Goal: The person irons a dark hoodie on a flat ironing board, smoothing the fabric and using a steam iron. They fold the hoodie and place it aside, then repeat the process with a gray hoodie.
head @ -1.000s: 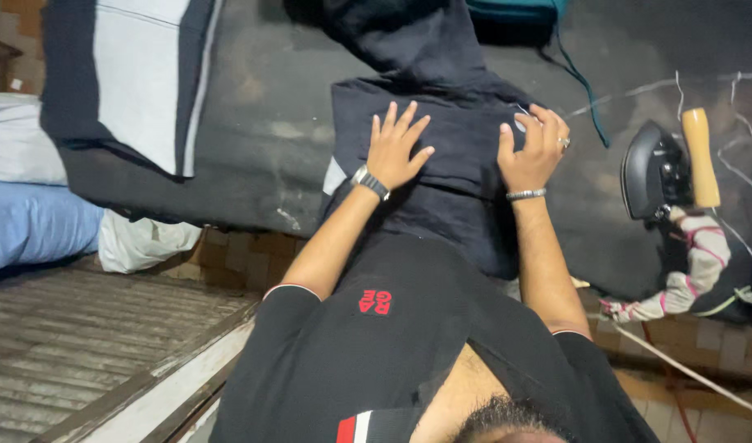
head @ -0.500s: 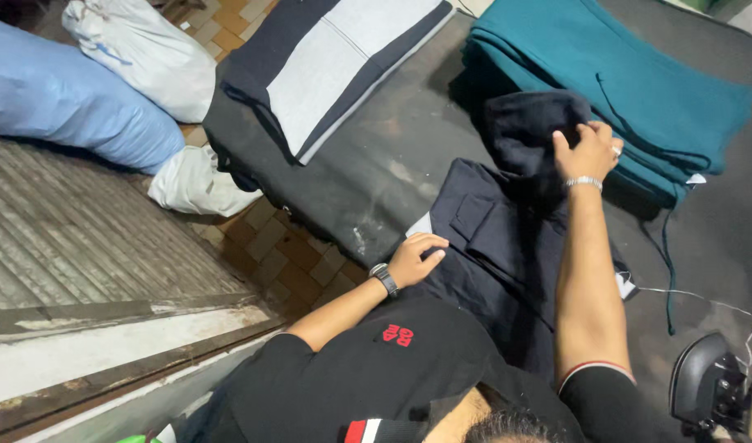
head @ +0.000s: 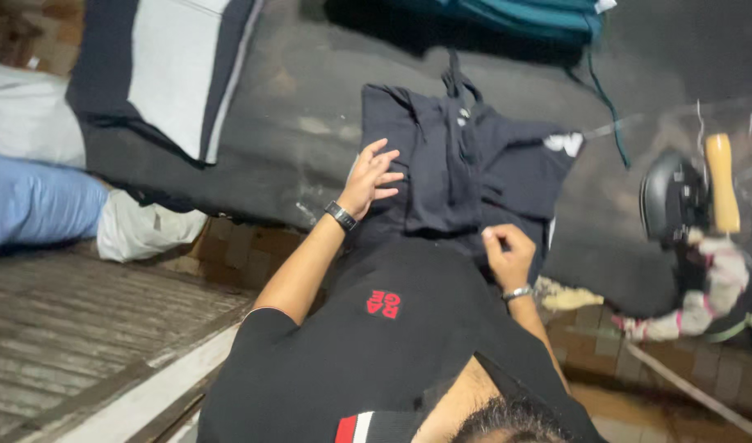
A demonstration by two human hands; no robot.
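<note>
Garment point(head: 466, 172) on dark padded table point(head: 310, 139): left hand point(head: 372, 176) spread flat, right hand point(head: 507, 254) pinching hem.

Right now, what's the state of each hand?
Left hand: open, fingers spread, resting flat on the dark garment.
Right hand: closed, pinching the garment's near edge.

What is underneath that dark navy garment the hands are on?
The dark navy garment lies on a dark grey padded surface, visible all around it. Whatever lies directly beneath the cloth is covered.

Black short-sleeved shirt point(head: 392, 344) with red mark, two wristbands.
</note>
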